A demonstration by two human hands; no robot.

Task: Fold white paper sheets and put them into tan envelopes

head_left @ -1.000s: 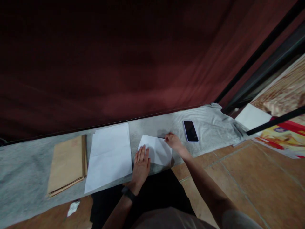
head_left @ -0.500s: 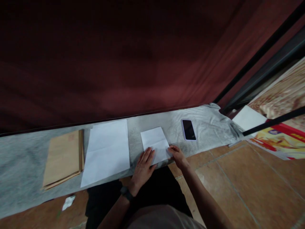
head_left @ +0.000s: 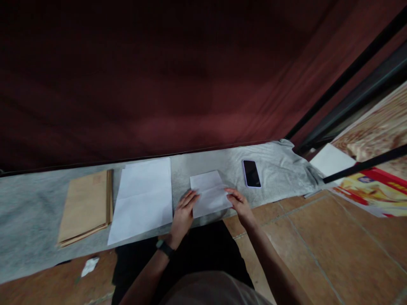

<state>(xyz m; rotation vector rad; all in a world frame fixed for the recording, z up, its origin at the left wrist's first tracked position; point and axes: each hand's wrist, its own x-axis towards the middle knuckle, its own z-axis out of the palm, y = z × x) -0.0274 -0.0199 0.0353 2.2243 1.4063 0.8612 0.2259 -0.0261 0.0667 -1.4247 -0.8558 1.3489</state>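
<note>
The small white paper (head_left: pixel 208 199), one piece with a crease across it, lies on the grey cloth (head_left: pixel 28 220) between the person's two hands; from the left, one pile of brown envelopes (head_left: pixel 84 203) comes first, several deep, their exact number and whatever may be inside them hidden from view; just beside it is one pile of large white sheets (head_left: pixel 141 201), at least two by their offset edges, its near edge by the front edge of the cloth; then the left hand (head_left: pixel 182 216), a dark watch (head_left: pixel 165 248) on its wrist, has its fingers on the small paper's left edge, though I cannot tell whether it pinches; the right hand (head_left: pixel 240 205) grips the right edge between thumb and fingers; a strip of cloth separates the small paper from the large sheets, and another runs from it to one phone (head_left: pixel 252 173), which lies beyond the right hand; cloth extends further right, wrinkled, towards one red-and-yellow printed panel (head_left: pixel 375 188) at the far right.
</note>
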